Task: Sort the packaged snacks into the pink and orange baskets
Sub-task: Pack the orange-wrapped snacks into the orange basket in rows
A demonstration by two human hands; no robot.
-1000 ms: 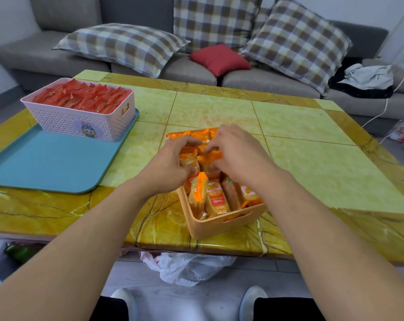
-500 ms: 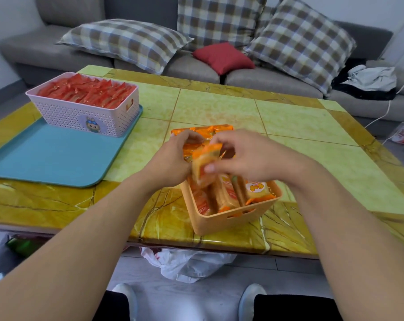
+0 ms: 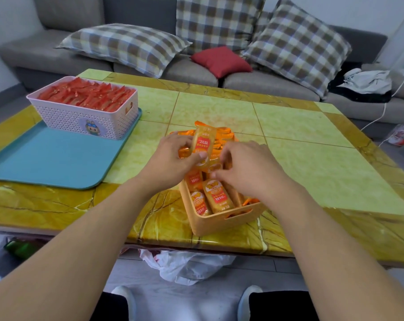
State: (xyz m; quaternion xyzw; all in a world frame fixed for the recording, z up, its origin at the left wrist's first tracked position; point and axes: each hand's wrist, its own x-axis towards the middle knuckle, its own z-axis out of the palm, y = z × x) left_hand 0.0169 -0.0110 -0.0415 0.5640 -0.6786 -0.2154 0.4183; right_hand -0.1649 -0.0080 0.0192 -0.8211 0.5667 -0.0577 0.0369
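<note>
The orange basket [image 3: 221,222] stands near the table's front edge, packed with several orange snack packets [image 3: 216,196]. My left hand [image 3: 173,161] grips one orange packet [image 3: 203,141] upright above the basket, thumb pressed on its front. My right hand [image 3: 245,169] hovers over the basket's middle with its fingers curled down next to that packet's lower end. Whether it holds anything is hidden. The pink basket [image 3: 80,118], full of red snack packets [image 3: 87,96], sits at the far left.
A teal tray [image 3: 48,158] lies under the pink basket on the yellow-green tiled table [image 3: 300,147]. A grey sofa with checked cushions and a red pillow [image 3: 220,61] runs behind. A white plastic bag [image 3: 184,265] lies on the floor below the table edge.
The packet that my right hand pinched half a second ago is now held upright in my left hand, raised higher over the orange basket. My right hand has lowered towards the packets.
</note>
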